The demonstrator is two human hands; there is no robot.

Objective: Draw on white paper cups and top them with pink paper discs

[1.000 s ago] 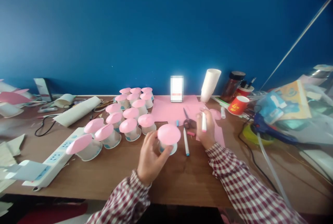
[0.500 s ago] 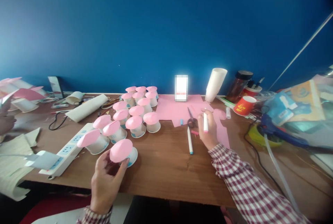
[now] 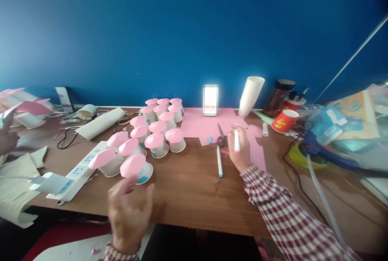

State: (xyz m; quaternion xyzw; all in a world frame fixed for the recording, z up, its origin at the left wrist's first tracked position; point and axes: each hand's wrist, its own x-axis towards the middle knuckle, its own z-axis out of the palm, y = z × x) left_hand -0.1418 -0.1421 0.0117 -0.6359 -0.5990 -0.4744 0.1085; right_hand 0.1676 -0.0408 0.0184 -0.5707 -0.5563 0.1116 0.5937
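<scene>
My left hand [image 3: 130,208] is apart from the nearest paper cup [image 3: 144,173], its thumb and fingers spread with nothing between them. That cup stands upside down with a pink paper disc [image 3: 132,165] on top. Behind it are several more upturned cups with pink discs, grouped in loose rows. My right hand [image 3: 240,147] is closed around a white marker [image 3: 237,140] with a pink end. Beside that hand lie scissors [image 3: 222,139], a second white marker [image 3: 220,163] with a blue end, and pink paper [image 3: 194,122].
A white power strip [image 3: 83,172] with a plugged-in adapter lies at left. A stack of paper cups [image 3: 252,96] stands near the wall, and a lit phone [image 3: 210,100] leans there. A blue glue gun [image 3: 325,151] and red cup [image 3: 285,121] are at right. Another person's hand [image 3: 8,141] is far left.
My left hand has let go of the front cup and drawn back toward me, its fingers opening. That cup now stands slightly farther back and left. My right hand keeps holding the marker.
</scene>
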